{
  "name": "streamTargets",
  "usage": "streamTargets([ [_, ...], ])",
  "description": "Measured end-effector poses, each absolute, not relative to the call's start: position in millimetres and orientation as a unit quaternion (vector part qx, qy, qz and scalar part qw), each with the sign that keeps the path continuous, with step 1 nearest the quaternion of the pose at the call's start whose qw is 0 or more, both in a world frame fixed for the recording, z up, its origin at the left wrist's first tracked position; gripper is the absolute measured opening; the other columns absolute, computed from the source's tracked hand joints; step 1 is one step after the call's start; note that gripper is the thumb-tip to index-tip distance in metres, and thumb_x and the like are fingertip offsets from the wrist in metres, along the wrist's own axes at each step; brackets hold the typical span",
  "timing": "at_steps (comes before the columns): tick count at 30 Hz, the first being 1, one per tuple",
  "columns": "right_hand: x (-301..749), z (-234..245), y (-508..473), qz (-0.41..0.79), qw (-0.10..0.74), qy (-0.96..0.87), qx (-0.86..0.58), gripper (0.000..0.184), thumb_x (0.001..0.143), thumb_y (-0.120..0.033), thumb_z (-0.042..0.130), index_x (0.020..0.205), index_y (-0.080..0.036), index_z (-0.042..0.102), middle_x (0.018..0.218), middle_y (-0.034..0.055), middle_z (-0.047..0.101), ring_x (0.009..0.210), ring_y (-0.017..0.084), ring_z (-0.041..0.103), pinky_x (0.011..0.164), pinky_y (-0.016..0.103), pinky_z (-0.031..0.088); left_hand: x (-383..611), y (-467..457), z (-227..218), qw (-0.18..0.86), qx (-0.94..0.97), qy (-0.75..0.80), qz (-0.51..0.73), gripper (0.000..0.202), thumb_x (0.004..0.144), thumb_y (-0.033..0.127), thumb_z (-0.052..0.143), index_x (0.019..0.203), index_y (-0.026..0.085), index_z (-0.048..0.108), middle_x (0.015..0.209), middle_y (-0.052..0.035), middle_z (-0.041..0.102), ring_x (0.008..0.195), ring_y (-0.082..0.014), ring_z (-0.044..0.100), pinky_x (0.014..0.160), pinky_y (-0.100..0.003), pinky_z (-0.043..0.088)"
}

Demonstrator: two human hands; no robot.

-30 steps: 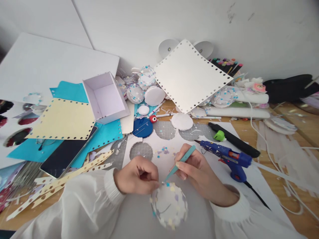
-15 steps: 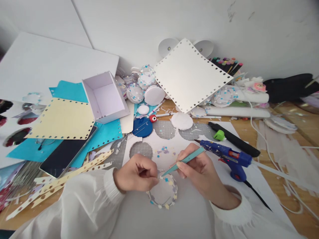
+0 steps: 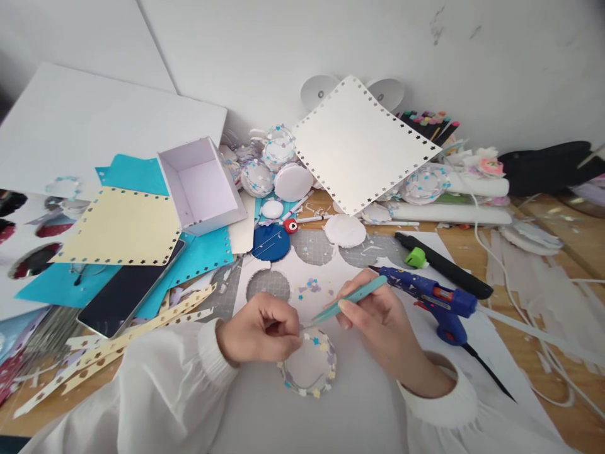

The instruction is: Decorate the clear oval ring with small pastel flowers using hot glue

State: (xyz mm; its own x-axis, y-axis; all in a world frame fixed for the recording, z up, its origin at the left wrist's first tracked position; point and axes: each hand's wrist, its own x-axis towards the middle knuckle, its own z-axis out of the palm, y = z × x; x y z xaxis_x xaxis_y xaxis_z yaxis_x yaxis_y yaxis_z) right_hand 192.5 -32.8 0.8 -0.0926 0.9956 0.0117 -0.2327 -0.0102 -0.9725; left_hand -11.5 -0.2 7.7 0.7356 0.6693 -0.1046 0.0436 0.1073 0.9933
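The flower-studded ring (image 3: 332, 372) is held in front of the person, just below the left fingers. Its upper left edge is pinched between the closed thumb and forefinger of the left hand (image 3: 259, 331), presumably for steadiness. Part of that edge is covered by the fingers, and whether the pale middle is a disc or a gap cannot be told.

Teal tweezers (image 3: 350, 299) are gripped pen-fashion by the right hand (image 3: 378, 315), its fingers closed around them; they are slanted, it seems, so that the rim beside the left fingertips can be reached. Whether the rim is touched, or anything is nipped, cannot be made out.

Just beyond and between both sets of fingers, paper flowers (image 3: 309, 288) are scattered, perhaps for nearness to both. Right of the right fingers, a blue glue gun (image 3: 428, 293) is laid, probably for quick reach.

Well beyond the fingers, 1 punched white card (image 3: 363, 145) is propped on the counter (image 3: 583, 249); 2 round white shapes are partly hidden behind it.
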Motion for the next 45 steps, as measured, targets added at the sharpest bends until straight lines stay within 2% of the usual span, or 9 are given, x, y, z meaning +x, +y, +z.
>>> streamTargets([
  [5, 195, 5, -37, 0.502, 0.576, -0.502, -0.406, 0.007, 0.086, -0.022, 0.063, 0.088, -0.026, 0.057, 0.074, -0.0021, 0.056, 0.061, 0.012, 0.055, 0.058, 0.028, 0.048, -12, 0, 6, 0.692, 0.62, 0.288, 0.232, 0.034, 0.066, 0.022, 0.066, 0.046, 0.015, 0.04, 0.046, 0.0047, 0.035, 0.043, -0.0044, 0.027, 0.039, -0.019, 0.022],
  [9, 199, 10, -45, 0.379, 0.588, -0.641, -0.315, 0.035, 0.081, -0.005, 0.057, 0.106, -0.029, 0.059, 0.079, 0.0029, 0.063, 0.076, 0.019, 0.064, 0.067, 0.038, 0.053, -13, 0, 5, 0.713, 0.59, 0.301, 0.23, 0.031, 0.066, 0.023, 0.067, 0.048, 0.015, 0.043, 0.047, 0.0042, 0.038, 0.043, -0.005, 0.03, 0.041, -0.019, 0.025],
  [12, 201, 14, -47, 0.307, 0.544, -0.734, -0.267, 0.054, 0.075, 0.0, 0.056, 0.12, -0.03, 0.054, 0.092, 0.0082, 0.071, 0.071, 0.021, 0.065, 0.062, 0.04, 0.053, -14, 1, 4, 0.717, 0.582, 0.308, 0.228, 0.03, 0.066, 0.024, 0.068, 0.049, 0.014, 0.045, 0.046, 0.0045, 0.038, 0.043, -0.0051, 0.031, 0.041, -0.019, 0.026],
  [18, 201, 19, -43, 0.249, 0.496, -0.795, -0.245, 0.058, 0.076, -0.001, 0.054, 0.127, -0.029, 0.048, 0.097, 0.012, 0.075, 0.067, 0.02, 0.069, 0.057, 0.038, 0.055, -13, 3, 5, 0.715, 0.585, 0.311, 0.224, 0.03, 0.066, 0.026, 0.069, 0.05, 0.014, 0.046, 0.046, 0.0052, 0.037, 0.042, -0.0049, 0.029, 0.04, -0.019, 0.025],
  [24, 199, 16, -47, 0.291, 0.506, -0.767, -0.266, 0.061, 0.074, 0.002, 0.057, 0.125, -0.032, 0.051, 0.096, 0.0088, 0.075, 0.068, 0.019, 0.066, 0.058, 0.037, 0.055, -13, 3, 5, 0.711, 0.586, 0.313, 0.229, 0.025, 0.064, 0.02, 0.065, 0.048, 0.014, 0.047, 0.046, 0.0049, 0.037, 0.042, -0.0047, 0.029, 0.04, -0.019, 0.024],
  [28, 196, 11, -52, 0.358, 0.537, -0.7, -0.307, 0.05, 0.077, 0.003, 0.056, 0.114, -0.03, 0.058, 0.093, 0.0067, 0.073, 0.073, 0.018, 0.065, 0.063, 0.037, 0.054, -13, 3, 4, 0.715, 0.586, 0.31, 0.222, 0.024, 0.064, 0.019, 0.065, 0.049, 0.014, 0.047, 0.046, 0.0051, 0.037, 0.042, -0.0049, 0.029, 0.04, -0.019, 0.024],
  [36, 187, 8, -49, 0.498, 0.558, -0.535, -0.392, 0.014, 0.086, -0.013, 0.06, 0.088, -0.027, 0.058, 0.072, -0.0012, 0.056, 0.063, 0.012, 0.056, 0.053, 0.024, 0.046, -13, 3, 6, 0.721, 0.589, 0.289, 0.223, 0.03, 0.065, 0.019, 0.067, 0.048, 0.015, 0.042, 0.047, 0.0054, 0.036, 0.043, -0.0046, 0.028, 0.041, -0.02, 0.023],
  [40, 186, 5, -47, 0.548, 0.544, -0.48, -0.416, 0.008, 0.087, -0.02, 0.062, 0.084, -0.024, 0.056, 0.068, -0.0046, 0.053, 0.055, 0.007, 0.052, 0.052, 0.021, 0.044, -13, 3, 6, 0.723, 0.587, 0.288, 0.22, 0.03, 0.066, 0.019, 0.066, 0.048, 0.015, 0.041, 0.047, 0.0063, 0.033, 0.043, -0.0042, 0.027, 0.04, -0.019, 0.023],
  [45, 184, 3, -46, 0.618, 0.531, -0.398, -0.422, 0.012, 0.085, -0.028, 0.066, 0.082, -0.022, 0.056, 0.058, -0.0065, 0.052, 0.054, 0.006, 0.051, 0.056, 0.02, 0.041, -13, 3, 6, 0.715, 0.599, 0.289, 0.215, 0.029, 0.066, 0.018, 0.063, 0.048, 0.015, 0.041, 0.047, 0.0061, 0.034, 0.043, -0.0041, 0.027, 0.04, -0.019, 0.022],
])
